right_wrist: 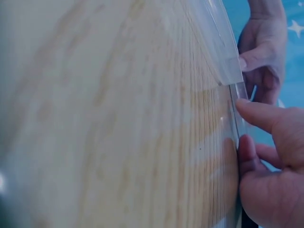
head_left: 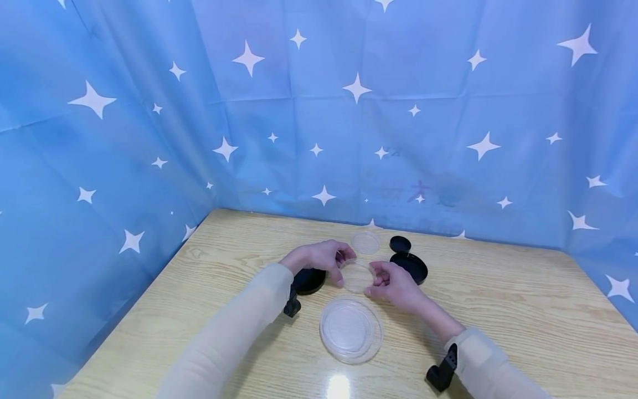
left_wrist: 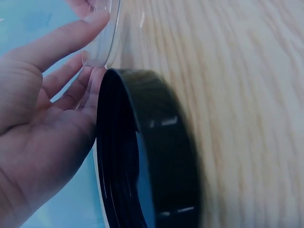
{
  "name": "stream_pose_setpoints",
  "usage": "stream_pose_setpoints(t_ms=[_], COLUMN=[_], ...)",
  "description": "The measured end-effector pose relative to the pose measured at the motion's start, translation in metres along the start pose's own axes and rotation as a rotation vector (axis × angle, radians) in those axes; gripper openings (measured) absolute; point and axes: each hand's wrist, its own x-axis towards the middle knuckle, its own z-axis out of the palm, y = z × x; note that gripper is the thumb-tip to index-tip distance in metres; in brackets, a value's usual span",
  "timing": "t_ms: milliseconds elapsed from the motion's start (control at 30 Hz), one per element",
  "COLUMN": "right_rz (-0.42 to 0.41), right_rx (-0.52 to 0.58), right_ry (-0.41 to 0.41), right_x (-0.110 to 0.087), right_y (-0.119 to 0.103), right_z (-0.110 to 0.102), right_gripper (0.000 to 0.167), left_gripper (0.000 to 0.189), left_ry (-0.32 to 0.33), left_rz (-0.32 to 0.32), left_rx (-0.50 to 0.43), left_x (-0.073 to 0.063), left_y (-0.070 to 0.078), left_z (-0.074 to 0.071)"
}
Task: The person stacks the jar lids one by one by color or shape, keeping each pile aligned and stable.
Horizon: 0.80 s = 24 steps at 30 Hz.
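Observation:
Both hands hold a small clear round plastic dish (head_left: 357, 276) between them, close over the table. On its left side, my left hand (head_left: 326, 259) grips the rim with thumb and fingers; the left wrist view shows the thumb (left_wrist: 71, 40) against the dish wall. Across from it, my right hand (head_left: 397, 285) pinches the right edge, its fingertips at the rim in the right wrist view. A black round lid (head_left: 311, 282) lies under the left wrist, partly hidden by that hand. Nearer me, a larger clear round dish (head_left: 374, 344) rests flat, with a smaller circle showing inside it.
Behind the hands, another clear disc (head_left: 365, 243) lies on the wooden table (head_left: 498, 310). A small black round lid (head_left: 400, 244) and a larger black one (head_left: 411, 267) sit at the back right, close together. A blue star-patterned curtain (head_left: 329, 122) hangs along the table's back and left.

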Motion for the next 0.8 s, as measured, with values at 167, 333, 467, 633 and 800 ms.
stream_pose_setpoints(t_ms=[167, 333, 467, 633, 800], right_rz=[-0.004, -0.015, -0.025, -0.03, -0.035], right_rx=[0.003, -0.009, -0.017, -0.007, 0.023], right_ry=[0.018, 0.048, 0.062, 0.063, 0.067], right_x=[-0.001, -0.003, -0.004, -0.007, -0.013], right_y=[0.0, 0.001, -0.001, -0.005, -0.011], right_z=[-0.002, -0.003, -0.005, -0.008, -0.012], right_gripper=[0.067, 0.067, 0.066, 0.066, 0.065], left_gripper=[0.067, 0.067, 0.068, 0.067, 0.067], left_ry=[-0.007, 0.009, 0.024, 0.039, 0.056], left_rz=[0.032, 0.041, 0.046, 0.052, 0.078], left_rx=[-0.075, -0.113, -0.136, -0.134, -0.143], left_x=[-0.001, -0.002, -0.004, -0.009, -0.014], left_y=[-0.001, -0.003, -0.003, 0.001, 0.006], left_z=[-0.001, 0.0, 0.001, 0.0, 0.001])
